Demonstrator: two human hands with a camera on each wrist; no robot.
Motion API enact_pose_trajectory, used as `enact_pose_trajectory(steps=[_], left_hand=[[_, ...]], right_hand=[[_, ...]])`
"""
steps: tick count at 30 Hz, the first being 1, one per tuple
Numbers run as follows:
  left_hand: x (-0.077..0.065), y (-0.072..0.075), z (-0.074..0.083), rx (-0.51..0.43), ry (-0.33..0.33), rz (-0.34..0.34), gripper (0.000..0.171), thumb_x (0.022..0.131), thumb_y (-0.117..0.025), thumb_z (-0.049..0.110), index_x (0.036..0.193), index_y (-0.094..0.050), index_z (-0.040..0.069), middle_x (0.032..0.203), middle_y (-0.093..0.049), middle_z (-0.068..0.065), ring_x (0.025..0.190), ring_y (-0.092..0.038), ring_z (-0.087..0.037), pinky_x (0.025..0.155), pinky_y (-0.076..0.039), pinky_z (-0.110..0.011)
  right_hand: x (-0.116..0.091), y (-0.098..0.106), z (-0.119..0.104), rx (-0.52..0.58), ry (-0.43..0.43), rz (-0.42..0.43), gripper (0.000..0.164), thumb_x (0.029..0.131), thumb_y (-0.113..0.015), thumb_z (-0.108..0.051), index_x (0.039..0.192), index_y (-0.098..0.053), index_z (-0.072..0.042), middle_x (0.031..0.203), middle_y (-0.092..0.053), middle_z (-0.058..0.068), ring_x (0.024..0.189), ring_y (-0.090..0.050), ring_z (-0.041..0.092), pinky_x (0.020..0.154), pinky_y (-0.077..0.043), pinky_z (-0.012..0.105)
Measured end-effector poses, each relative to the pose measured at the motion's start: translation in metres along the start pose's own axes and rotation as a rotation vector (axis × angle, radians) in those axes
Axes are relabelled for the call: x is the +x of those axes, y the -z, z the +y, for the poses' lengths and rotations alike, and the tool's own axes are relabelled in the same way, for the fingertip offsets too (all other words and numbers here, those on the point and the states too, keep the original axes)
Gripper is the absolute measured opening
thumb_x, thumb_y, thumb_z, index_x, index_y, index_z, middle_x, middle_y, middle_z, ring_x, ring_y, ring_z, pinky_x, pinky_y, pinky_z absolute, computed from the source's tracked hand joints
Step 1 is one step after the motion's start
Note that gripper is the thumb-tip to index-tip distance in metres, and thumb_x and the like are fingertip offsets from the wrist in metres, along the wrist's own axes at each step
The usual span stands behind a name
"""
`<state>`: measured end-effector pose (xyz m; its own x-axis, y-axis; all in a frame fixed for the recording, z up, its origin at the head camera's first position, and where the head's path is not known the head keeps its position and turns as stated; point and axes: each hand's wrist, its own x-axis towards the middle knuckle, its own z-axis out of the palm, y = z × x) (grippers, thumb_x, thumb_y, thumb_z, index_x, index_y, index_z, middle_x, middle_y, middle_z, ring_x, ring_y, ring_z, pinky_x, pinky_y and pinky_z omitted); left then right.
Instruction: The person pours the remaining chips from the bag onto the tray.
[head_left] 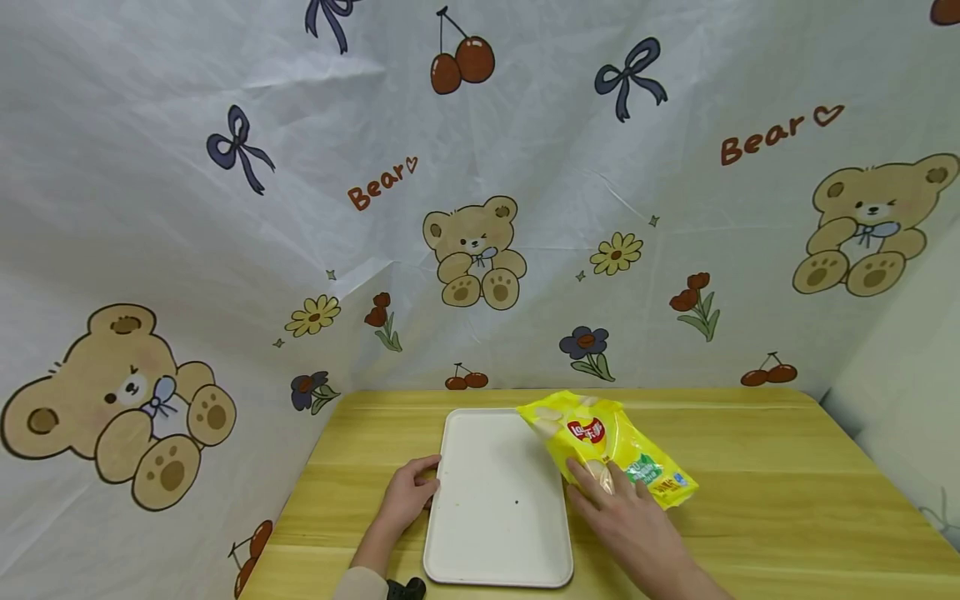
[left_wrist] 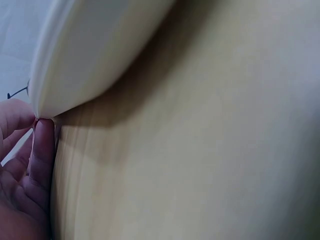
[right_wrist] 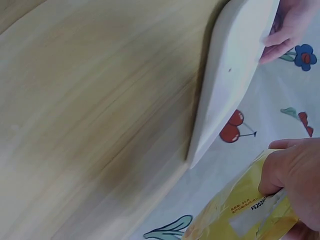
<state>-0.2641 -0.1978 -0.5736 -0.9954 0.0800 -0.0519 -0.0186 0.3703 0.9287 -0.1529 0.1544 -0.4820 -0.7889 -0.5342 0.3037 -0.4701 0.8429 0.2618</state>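
A white rectangular tray (head_left: 495,500) lies lengthwise on the wooden table, with a few small dark specks on its surface. At its left long side, my left hand (head_left: 407,493) pinches the rim; the left wrist view shows thumb and finger (left_wrist: 44,145) meeting at the tray's edge (left_wrist: 95,55). A yellow bag of potato chips (head_left: 637,446) tilts over the tray's upper right corner. My right hand (head_left: 626,521) grips the bag, fingers spread across its printed front. In the right wrist view, the thumb (right_wrist: 280,172) presses the bag's back, beside a printed date.
The wooden table (head_left: 765,483) extends to the right of the bag. Behind it hangs a pale cloth (head_left: 525,150) printed with bears, bows, cherries and flowers. A small black object (head_left: 406,589) shows beside the left sleeve (head_left: 362,585) at the bottom edge.
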Motion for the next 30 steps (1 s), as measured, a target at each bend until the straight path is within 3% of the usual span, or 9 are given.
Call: enact_pose_trajectory(steps=[15, 25, 30], left_hand=[[0.000, -0.002, 0.001, 0.016, -0.008, 0.019, 0.043, 0.090, -0.061, 0.004, 0.132, -0.057, 0.007, 0.114, -0.061, -0.017, 0.070, -0.058, -0.017, 0.056, -0.054, -0.030], [0.001, -0.003, -0.002, 0.022, 0.001, 0.025, 0.042, 0.090, -0.062, 0.005, 0.132, -0.058, 0.008, 0.111, -0.063, -0.015, 0.070, -0.059, -0.016, 0.056, -0.055, -0.029], [0.001, -0.003, -0.001, 0.029, 0.014, 0.028, 0.042, 0.090, -0.062, 0.006, 0.132, -0.058, 0.009, 0.111, -0.063, -0.014, 0.070, -0.060, -0.015, 0.056, -0.055, -0.029]], right_hand=[[0.010, 0.010, -0.020, 0.010, 0.117, 0.038, 0.065, 0.070, -0.081, 0.000, 0.127, -0.059, -0.023, 0.156, -0.031, 0.000, 0.116, -0.054, 0.043, 0.074, -0.055, 0.057], [0.013, 0.019, -0.030, 0.056, 0.130, -0.047, 0.069, 0.072, -0.079, -0.001, 0.133, -0.056, -0.026, 0.159, -0.024, -0.003, 0.121, -0.051, 0.043, 0.081, -0.054, 0.059], [0.016, 0.020, -0.033, 0.050, 0.159, -0.019, 0.066, 0.072, -0.078, -0.001, 0.131, -0.057, -0.026, 0.158, -0.027, -0.003, 0.120, -0.053, 0.042, 0.079, -0.055, 0.057]])
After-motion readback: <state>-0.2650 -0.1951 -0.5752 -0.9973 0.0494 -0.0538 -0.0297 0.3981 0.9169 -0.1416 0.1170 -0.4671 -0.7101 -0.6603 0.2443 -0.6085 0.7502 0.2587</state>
